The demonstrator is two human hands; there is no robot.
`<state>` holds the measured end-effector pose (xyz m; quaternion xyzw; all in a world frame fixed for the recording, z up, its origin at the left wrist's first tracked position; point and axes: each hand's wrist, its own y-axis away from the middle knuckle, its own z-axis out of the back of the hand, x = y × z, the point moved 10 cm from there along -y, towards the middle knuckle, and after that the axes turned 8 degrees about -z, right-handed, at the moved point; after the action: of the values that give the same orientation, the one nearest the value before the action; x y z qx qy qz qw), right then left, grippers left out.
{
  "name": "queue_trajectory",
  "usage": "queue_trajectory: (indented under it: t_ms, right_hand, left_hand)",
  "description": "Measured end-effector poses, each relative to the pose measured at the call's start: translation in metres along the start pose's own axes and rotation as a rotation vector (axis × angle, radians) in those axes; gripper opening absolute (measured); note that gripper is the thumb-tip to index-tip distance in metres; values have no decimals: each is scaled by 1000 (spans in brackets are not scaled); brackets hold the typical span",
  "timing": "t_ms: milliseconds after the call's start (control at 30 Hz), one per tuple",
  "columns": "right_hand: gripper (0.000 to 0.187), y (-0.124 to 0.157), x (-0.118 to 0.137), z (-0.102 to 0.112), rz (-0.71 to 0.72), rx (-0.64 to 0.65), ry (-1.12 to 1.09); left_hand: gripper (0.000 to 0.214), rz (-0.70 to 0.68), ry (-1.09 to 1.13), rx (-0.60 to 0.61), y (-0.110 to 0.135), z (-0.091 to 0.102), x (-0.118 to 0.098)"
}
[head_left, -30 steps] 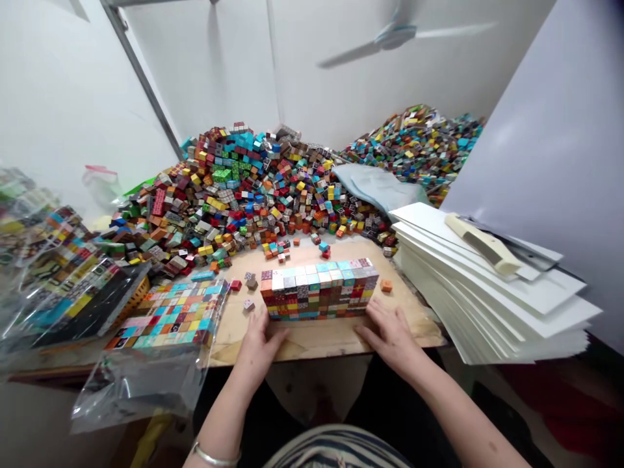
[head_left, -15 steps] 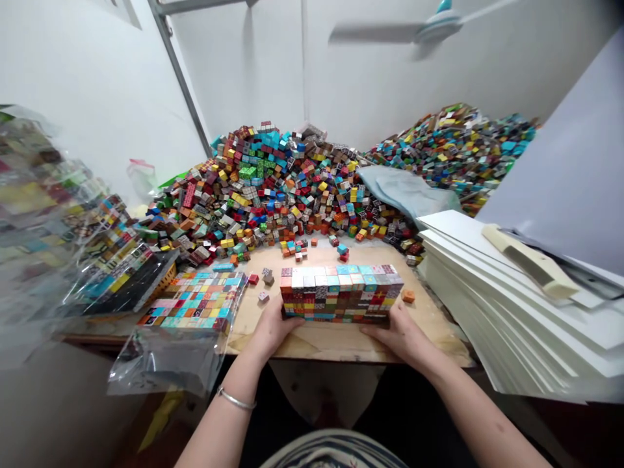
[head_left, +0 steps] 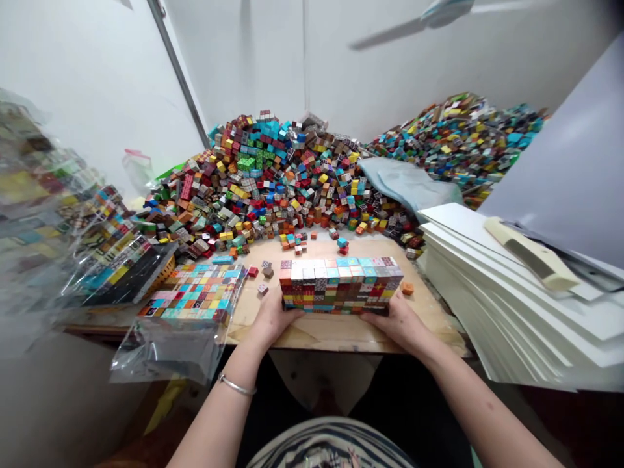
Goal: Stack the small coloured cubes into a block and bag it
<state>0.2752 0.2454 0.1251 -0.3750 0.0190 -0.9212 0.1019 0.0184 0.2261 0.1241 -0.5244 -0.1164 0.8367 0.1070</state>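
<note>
A tight rectangular block of small coloured cubes [head_left: 340, 285] stands on a wooden board [head_left: 336, 335] in front of me. My left hand [head_left: 271, 317] grips its lower left end, with the fingers curled round the corner. At the lower right end my right hand [head_left: 397, 320] holds the block the same way. A few loose cubes [head_left: 264, 268] lie just left of the block, and a single orange cube [head_left: 407, 287] sits at its right.
A huge heap of loose coloured cubes [head_left: 273, 175] fills the back of the table, with a second heap [head_left: 463, 133] at the back right. A bagged flat of cubes [head_left: 195, 296] lies at the left. Stacked white sheets [head_left: 507, 292] with a cream tool [head_left: 531, 253] sit at the right.
Both hands went from lying flat on the board before the block to clasping its two lower ends. The view has shifted a little to the left.
</note>
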Motion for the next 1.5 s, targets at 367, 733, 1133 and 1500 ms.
queue_trajectory:
  t_ms: [367,733,1133,1500]
  right_hand:
    - [44,57,-18,21,-237,-25,-254]
    - [26,59,42,-40,-159,318,-395]
    - [33,68,32,-57,-254,408,-426]
    - [30,65,35,-65,-292,477,-369]
  left_hand:
    - [41,84,336,210,2,-3,1]
    - [65,121,559,325,10,-6,4]
    - [78,-36,333,119,34,-16,-15]
    - [77,37,424,110,33,-17,-8]
